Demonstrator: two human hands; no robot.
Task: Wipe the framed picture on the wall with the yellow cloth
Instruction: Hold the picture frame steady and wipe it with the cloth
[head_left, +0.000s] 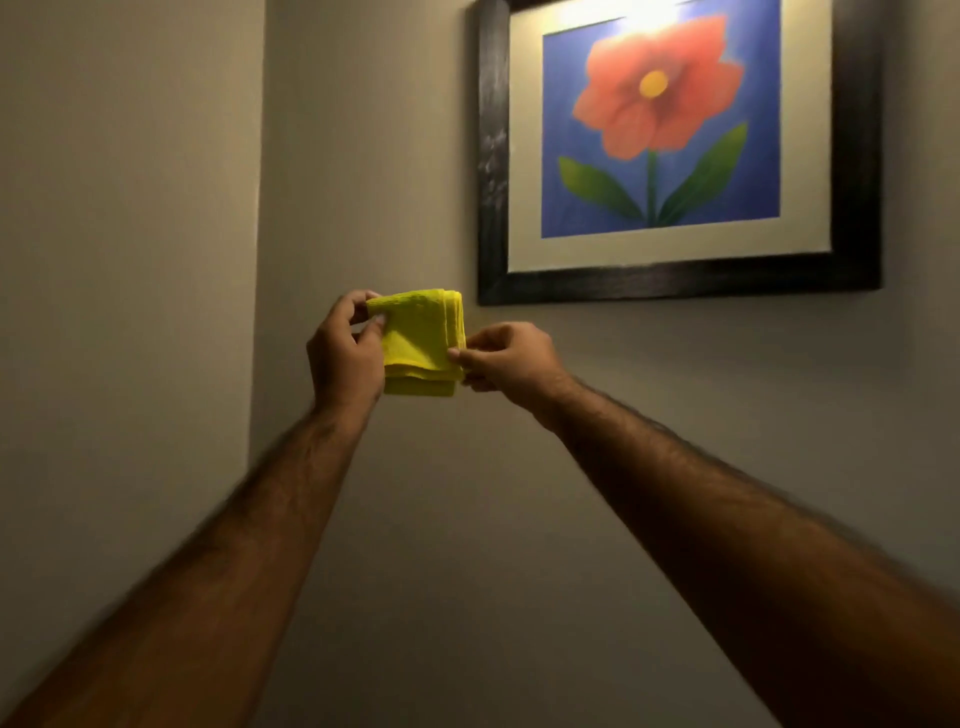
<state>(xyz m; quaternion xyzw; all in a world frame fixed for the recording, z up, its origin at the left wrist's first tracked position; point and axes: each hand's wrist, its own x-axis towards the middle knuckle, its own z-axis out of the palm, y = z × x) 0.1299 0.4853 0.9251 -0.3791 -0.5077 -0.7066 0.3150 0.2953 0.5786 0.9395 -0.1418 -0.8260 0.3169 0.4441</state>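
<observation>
A folded yellow cloth (421, 340) is held up in front of the wall between both hands. My left hand (343, 358) grips its left edge, thumb and fingers pinching the top corner. My right hand (506, 361) pinches its lower right corner. The framed picture (491, 156), a red flower on blue with a pale mat and dark frame, hangs above and to the right. The cloth sits just below and left of the frame's lower left corner, apart from it. The picture's top is cut off by the view.
A beige wall (649, 389) carries the picture. A wall corner (260, 208) runs vertically to the left of the hands, with a side wall beyond it. A bright glare lies on the glass near the picture's top.
</observation>
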